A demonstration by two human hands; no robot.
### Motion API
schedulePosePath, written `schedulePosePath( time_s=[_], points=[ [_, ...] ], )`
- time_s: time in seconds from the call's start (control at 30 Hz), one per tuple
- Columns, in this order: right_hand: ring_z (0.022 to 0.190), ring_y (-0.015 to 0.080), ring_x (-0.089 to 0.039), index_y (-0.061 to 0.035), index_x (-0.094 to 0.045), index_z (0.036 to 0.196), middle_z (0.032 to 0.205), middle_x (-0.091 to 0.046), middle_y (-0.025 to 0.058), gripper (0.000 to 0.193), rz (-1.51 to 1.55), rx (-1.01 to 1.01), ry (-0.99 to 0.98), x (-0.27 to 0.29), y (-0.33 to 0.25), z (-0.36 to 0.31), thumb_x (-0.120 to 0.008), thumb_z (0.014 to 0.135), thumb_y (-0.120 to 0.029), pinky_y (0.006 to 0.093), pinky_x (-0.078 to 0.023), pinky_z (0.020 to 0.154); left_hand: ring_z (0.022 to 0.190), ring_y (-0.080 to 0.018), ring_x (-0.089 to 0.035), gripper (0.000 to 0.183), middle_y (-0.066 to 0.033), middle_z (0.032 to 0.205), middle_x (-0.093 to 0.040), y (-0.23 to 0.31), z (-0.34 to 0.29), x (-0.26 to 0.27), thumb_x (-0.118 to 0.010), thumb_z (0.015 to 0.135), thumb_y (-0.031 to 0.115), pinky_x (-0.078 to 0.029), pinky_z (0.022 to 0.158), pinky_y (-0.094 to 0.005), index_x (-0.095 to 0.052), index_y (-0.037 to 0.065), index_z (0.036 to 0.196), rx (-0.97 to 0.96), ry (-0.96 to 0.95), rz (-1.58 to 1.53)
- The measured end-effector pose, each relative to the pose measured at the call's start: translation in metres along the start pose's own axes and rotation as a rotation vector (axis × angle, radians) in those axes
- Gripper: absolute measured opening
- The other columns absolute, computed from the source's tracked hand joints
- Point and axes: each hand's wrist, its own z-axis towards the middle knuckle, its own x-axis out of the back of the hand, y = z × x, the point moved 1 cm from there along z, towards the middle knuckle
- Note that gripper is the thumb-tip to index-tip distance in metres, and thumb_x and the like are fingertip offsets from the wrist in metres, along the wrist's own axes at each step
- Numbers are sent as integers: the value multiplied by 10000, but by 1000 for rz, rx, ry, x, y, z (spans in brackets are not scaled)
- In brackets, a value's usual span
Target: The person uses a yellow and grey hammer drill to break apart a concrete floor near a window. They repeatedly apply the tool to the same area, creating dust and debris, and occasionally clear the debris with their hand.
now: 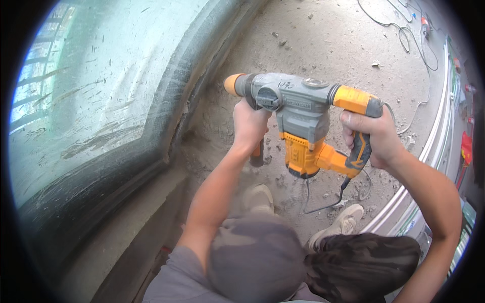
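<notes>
A grey and orange rotary hammer (299, 108) is held level above the floor, its orange-tipped chuck pointing left. My left hand (250, 123) is closed round the dark side handle just behind the chuck; the handle's lower end sticks out below the fist. My right hand (376, 134) wraps the black and orange rear grip, with the thumb along its upper part. From the base of that grip a black power cord (326, 206) loops down. No bit can be made out beyond the chuck.
To the left stands a scuffed glass pane (106, 76) in a dark frame (156, 116). Rubble lies scattered over the dusty concrete floor (323, 35). Cables (404, 38) snake across the far right. Long white pipes (429, 146) run along the right side, near a red object (466, 149).
</notes>
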Motion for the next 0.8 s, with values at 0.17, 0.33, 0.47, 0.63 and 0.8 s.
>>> schedulePosePath(
  time_s=[0.17, 0.33, 0.47, 0.63, 0.8],
  points=[
    [644, 107, -615, 10, -733, 1126, 810, -651, 20, 212, 8, -24, -62, -9, -16, -3, -780, 960, -113, 305, -514, 592, 601, -144, -646, 173, -52, 744, -666, -1, 1, 3, -724, 955, 100, -542, 512, -332, -690, -70, 959, 40, -1, -71],
    [656, 101, -603, 20, -729, 1140, 844, -653, 30, 208, 167, -102, -168, 13, -13, 17, -774, 968, -90, 299, -498, 578, 594, -180, -654, 120, -74, 757, -672, 1, 12, 4, -680, 1003, 95, -544, 536, -361, -711, -18, 979, 168, -74, 42],
    [671, 104, -621, 20, -737, 1152, 848, -670, 35, 219, 240, -34, -179, 38, 27, 41, -792, 955, -59, 306, -512, 580, 672, -228, -702, 119, -100, 859, -720, 1, 26, -1, -684, 1026, 100, -583, 622, -411, -733, 6, 1079, 346, -182, 122],
    [713, 124, -678, 30, -746, 1181, 898, -721, 59, 285, 404, 44, -259, 65, 94, 39, -819, 909, -16, 305, -565, 636, 694, -228, -680, 53, -92, 837, -677, -11, 9, -11, -721, 954, 13, -616, 677, -431, -675, 9, 980, 391, -99, 158],
    [762, 166, -711, 46, -727, 1246, 927, -744, 91, 306, 626, -146, -307, 89, 148, -9, -772, 949, -13, 327, -580, 678, 641, -170, -612, 120, -50, 761, -601, 0, -68, -40, -697, 908, -29, -543, 599, -392, -618, 62, 903, 514, -46, 300]
  ],
)
